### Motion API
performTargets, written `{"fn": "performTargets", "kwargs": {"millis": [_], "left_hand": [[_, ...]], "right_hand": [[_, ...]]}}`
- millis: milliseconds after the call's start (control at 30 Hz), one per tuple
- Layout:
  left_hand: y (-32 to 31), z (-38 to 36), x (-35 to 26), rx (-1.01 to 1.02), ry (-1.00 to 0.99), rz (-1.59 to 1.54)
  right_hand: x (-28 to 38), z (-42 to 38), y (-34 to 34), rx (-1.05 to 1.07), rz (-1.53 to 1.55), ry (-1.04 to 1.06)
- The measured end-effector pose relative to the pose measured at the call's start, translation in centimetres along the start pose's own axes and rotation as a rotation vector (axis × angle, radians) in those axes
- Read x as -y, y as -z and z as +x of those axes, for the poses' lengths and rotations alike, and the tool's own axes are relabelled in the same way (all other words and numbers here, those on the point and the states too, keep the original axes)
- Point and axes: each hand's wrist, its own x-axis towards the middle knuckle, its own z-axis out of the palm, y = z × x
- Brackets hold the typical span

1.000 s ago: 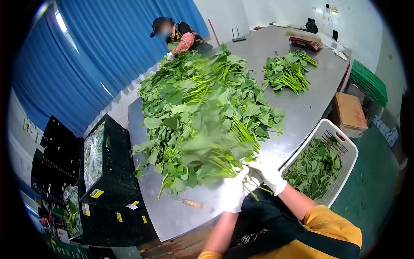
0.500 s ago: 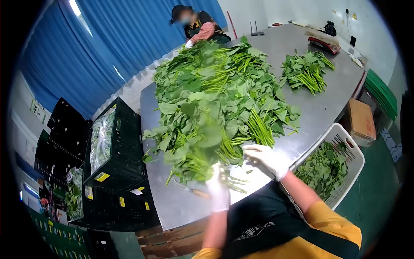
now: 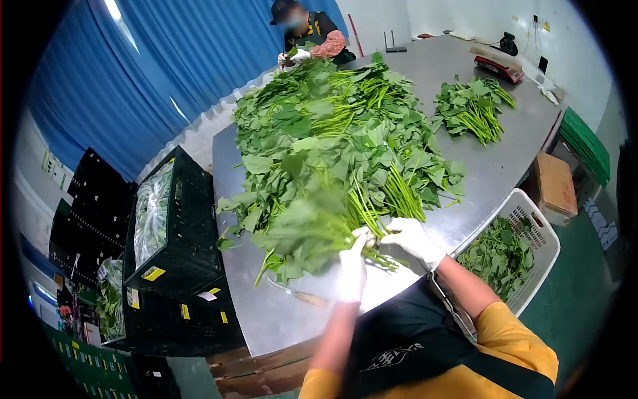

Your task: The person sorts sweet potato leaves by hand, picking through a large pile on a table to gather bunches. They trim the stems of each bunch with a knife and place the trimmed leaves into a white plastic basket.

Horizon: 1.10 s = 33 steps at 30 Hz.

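Note:
My white-gloved left hand (image 3: 352,266) is closed around the stems of a bunch of leafy greens (image 3: 312,223), whose leaves are blurred and point away to the left. Close beside it, my gloved right hand (image 3: 413,241) has its fingers together on green stems (image 3: 362,206) at the near edge of the heap. The cut ends stick out below and between both hands. A large heap of leafy greens (image 3: 392,133) spreads over the metal table (image 3: 242,312). On the tabletop, left of my left wrist, lies a curved-blade knife with a wooden handle (image 3: 311,299).
A smaller pile of greens (image 3: 473,110) and a red scale (image 3: 498,70) are at the right. A white basket (image 3: 548,246) with leaves stands by my right arm. Black crates (image 3: 199,226) are stacked left. Across the table, a person (image 3: 312,36) handles greens.
My left hand has moved right and up with the bunch, close to my right hand. My right fingers have closed on stems. The person opposite has raised their hands.

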Motion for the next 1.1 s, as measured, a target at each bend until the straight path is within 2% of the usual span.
{"fn": "performTargets", "kwargs": {"millis": [33,100,133,167,200,233,267,333,367,433,467,500,567,633,667,767,800,833,900,967,1000,1033,1100], "left_hand": [[0.0,1.8,1.2,-0.031,0.043,-0.024],[4.1,8.5,7.3,0.065,0.069,-0.276],[4.9,11.1,9.2,-0.086,-0.234,-0.07],[4.3,10.5,6.1,-0.191,0.029,-0.205],[3.7,10.2,4.3,-0.201,-0.003,-0.184],[3.6,10.3,3.7,-0.21,-0.03,-0.163],[5.9,11.8,6.0,-0.046,-0.192,0.08],[3.0,8.2,2.9,-0.108,-0.117,0.057],[1.1,6.0,0.9,-0.153,-0.046,0.038],[-1.2,2.8,-0.2,-0.131,-0.01,-0.007],[-2.4,1.0,-0.4,-0.095,0.0,-0.024],[-3.2,-0.6,-1.6,-0.015,0.155,0.008],[-4.7,-2.5,-1.1,0.098,0.106,0.069],[-5.5,-3.4,-1.0,0.119,0.061,0.056],[-5.0,-3.4,-0.2,0.108,0.141,0.071],[-4.2,-3.2,1.0,0.157,0.155,0.118],[-3.5,-2.8,2.5,0.101,0.232,0.056],[-3.0,-2.6,3.8,0.147,0.048,0.102],[-4.8,-4.2,1.7,0.078,-0.107,0.17],[-1.9,-2.0,1.8,-0.002,0.035,0.019],[-1.2,-1.6,0.9,0.037,0.042,-0.077],[-0.7,-1.7,-0.1,0.072,0.091,-0.039],[-1.3,-2.4,-1.6,0.117,0.205,-0.192]], "right_hand": [[1.1,-0.7,1.0,0.039,0.089,-0.017],[2.7,-2.2,3.3,0.044,0.152,0.044],[3.5,-3.3,4.9,0.08,0.157,-0.04],[3.6,-4.3,6.3,0.114,0.162,-0.123],[2.6,-5.5,6.8,0.067,0.212,-0.133],[4.3,-6.3,7.4,0.004,0.353,-0.196],[4.3,-6.8,7.6,-0.012,0.384,-0.241],[3.9,-7.6,7.3,-0.069,0.497,-0.305],[1.7,-7.6,6.5,-0.117,0.326,-0.193],[1.3,-7.6,5.5,-0.126,0.407,-0.239],[0.6,-7.7,4.8,-0.164,0.311,-0.175],[-0.6,-7.7,4.1,-0.142,0.306,-0.192],[-0.2,-7.9,3.2,-0.132,0.237,-0.119],[0.9,-8.3,2.9,-0.151,0.159,0.046],[1.3,-8.6,3.3,-0.041,0.041,-0.138],[0.0,-9.7,3.7,-0.065,0.148,-0.077],[1.0,-10.0,4.2,-0.143,0.322,-0.181],[1.8,-10.5,5.1,-0.183,0.486,-0.325],[-2.9,-11.7,5.0,-0.463,1.035,-0.3],[-6.2,-12.4,7.5,-0.718,1.589,-0.216],[-8.1,-12.5,8.6,-0.793,1.578,-0.233],[-9.9,-12.5,8.9,-0.711,1.721,-0.216],[-4.1,-11.2,8.1,-0.434,1.452,-0.46]]}}
